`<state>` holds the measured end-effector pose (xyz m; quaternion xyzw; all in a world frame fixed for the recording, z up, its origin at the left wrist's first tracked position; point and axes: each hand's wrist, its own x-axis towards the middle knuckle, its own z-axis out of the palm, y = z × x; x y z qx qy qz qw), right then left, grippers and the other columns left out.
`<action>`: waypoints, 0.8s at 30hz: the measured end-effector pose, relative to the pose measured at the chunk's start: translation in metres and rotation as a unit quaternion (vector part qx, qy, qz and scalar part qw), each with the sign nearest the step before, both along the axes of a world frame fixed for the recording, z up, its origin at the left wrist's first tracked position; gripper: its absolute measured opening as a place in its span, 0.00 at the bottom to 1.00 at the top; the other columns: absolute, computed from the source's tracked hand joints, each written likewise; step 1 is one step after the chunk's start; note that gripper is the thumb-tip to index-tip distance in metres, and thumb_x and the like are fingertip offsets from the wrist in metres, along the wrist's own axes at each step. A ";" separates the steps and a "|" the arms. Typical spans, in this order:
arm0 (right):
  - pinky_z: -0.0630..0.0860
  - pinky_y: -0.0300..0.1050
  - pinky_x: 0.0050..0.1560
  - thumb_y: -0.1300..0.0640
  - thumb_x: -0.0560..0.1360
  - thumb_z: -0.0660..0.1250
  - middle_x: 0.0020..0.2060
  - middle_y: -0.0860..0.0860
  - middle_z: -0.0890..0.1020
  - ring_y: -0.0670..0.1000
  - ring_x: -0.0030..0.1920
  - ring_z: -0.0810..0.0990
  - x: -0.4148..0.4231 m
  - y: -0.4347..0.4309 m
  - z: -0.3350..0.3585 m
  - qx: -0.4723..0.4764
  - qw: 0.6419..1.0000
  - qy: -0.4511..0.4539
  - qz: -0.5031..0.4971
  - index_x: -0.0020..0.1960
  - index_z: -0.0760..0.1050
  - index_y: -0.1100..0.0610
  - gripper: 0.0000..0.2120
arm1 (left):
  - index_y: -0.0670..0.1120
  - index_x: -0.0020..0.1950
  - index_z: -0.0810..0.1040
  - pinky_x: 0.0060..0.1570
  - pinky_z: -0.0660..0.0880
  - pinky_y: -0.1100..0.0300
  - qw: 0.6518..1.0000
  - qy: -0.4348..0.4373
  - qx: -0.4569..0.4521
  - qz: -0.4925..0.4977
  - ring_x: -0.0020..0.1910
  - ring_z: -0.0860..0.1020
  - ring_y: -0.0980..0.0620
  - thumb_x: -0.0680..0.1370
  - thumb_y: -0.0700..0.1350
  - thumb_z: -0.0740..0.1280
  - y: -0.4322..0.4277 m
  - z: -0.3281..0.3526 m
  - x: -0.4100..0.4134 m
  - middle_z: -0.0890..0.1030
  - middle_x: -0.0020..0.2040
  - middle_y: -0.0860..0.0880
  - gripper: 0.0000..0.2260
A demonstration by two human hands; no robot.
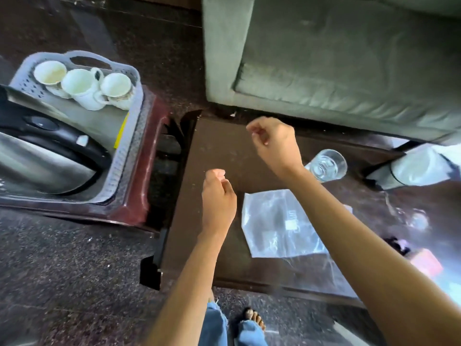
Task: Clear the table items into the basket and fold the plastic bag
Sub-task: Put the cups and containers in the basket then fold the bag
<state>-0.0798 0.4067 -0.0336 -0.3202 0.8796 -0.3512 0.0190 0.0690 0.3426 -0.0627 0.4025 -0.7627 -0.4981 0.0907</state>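
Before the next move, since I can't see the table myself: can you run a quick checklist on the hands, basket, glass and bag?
1. Both hands free: ok. Left hand and right hand hover loosely curled, holding nothing.
2. Basket has room: ok, a bare gap lies between the three cups and the kettle.
3. Glass cleared: not ok, it stands on the table.
4. Glass empty: cannot tell.
5. Plastic bag folded: not ok, lying flat.
6. Bag unobstructed: ok.
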 end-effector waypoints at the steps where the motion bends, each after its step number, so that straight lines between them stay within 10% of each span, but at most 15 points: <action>1: 0.77 0.42 0.44 0.65 0.72 0.64 0.43 0.52 0.83 0.46 0.36 0.77 0.002 0.019 -0.005 -0.001 1.000 -0.004 -0.023 0.49 0.81 0.56 0.10 | 0.41 0.63 0.70 0.50 0.65 0.70 1.000 -0.004 0.005 -0.011 0.60 0.75 0.49 0.80 0.36 0.56 0.011 0.000 0.000 0.76 0.60 0.45 0.12; 24: 0.67 0.53 0.61 0.56 0.72 0.72 0.60 0.60 0.72 0.61 0.58 0.69 0.066 0.287 -0.119 0.060 0.910 -0.170 -0.373 0.62 0.70 0.63 0.23 | 0.40 0.61 0.69 0.50 0.63 0.72 0.978 -0.078 0.012 -0.192 0.63 0.73 0.48 0.81 0.38 0.55 0.191 -0.039 -0.012 0.74 0.63 0.44 0.10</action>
